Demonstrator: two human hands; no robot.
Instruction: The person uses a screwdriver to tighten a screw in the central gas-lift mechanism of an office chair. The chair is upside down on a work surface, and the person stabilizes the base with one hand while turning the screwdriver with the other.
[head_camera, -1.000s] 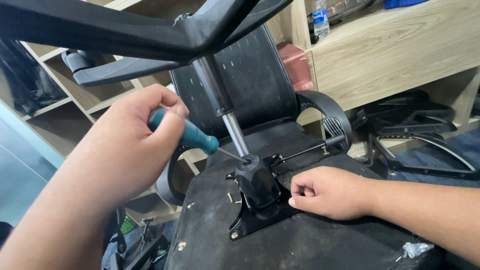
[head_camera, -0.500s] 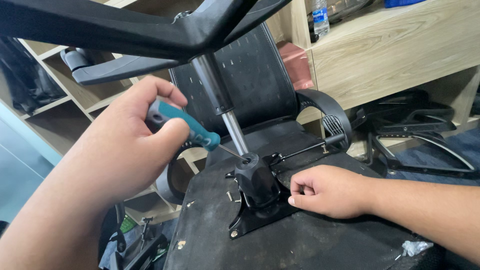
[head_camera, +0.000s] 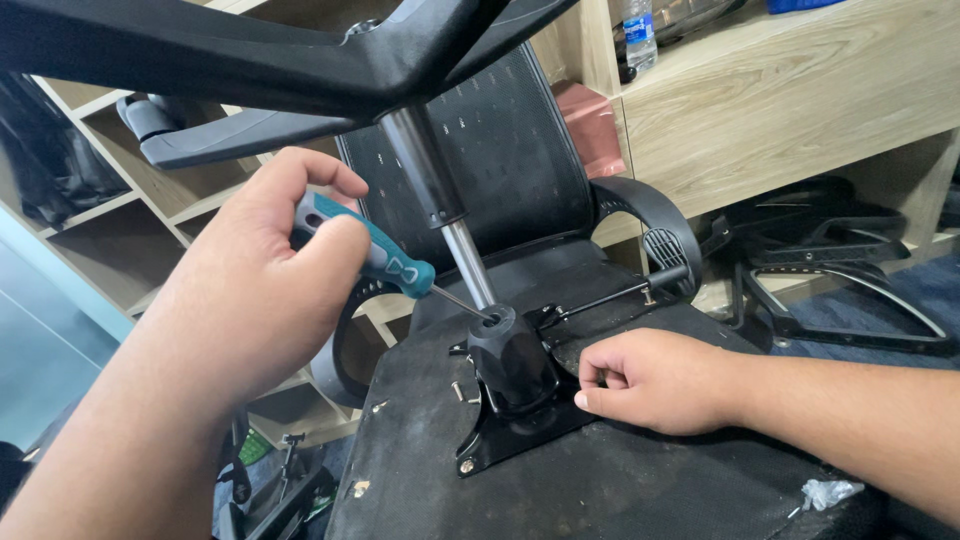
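An office chair lies upside down, its black seat underside (head_camera: 640, 480) facing me. My left hand (head_camera: 250, 290) grips a teal-handled screwdriver (head_camera: 385, 258); its thin shaft angles down to the black mechanism housing (head_camera: 510, 360) where the chrome gas cylinder (head_camera: 465, 255) enters. My right hand (head_camera: 655, 380) rests on the seat underside just right of the metal mounting plate (head_camera: 500, 445), fingers curled with fingertips pinched together near the plate's edge; whether something small is between them I cannot tell. The black star base (head_camera: 260, 60) spans the top of the view.
The chair's mesh backrest (head_camera: 510, 160) and an armrest (head_camera: 650, 225) stand behind the seat. Wooden shelving (head_camera: 790, 100) with a plastic bottle (head_camera: 638, 30) is at the back right. Black chair frames (head_camera: 840, 270) lie on the floor at right. A crumpled wrapper (head_camera: 828, 492) sits on the seat.
My left hand has lifted slightly and tilted the screwdriver handle upward while the tip stays at the housing. My right hand has hardly moved.
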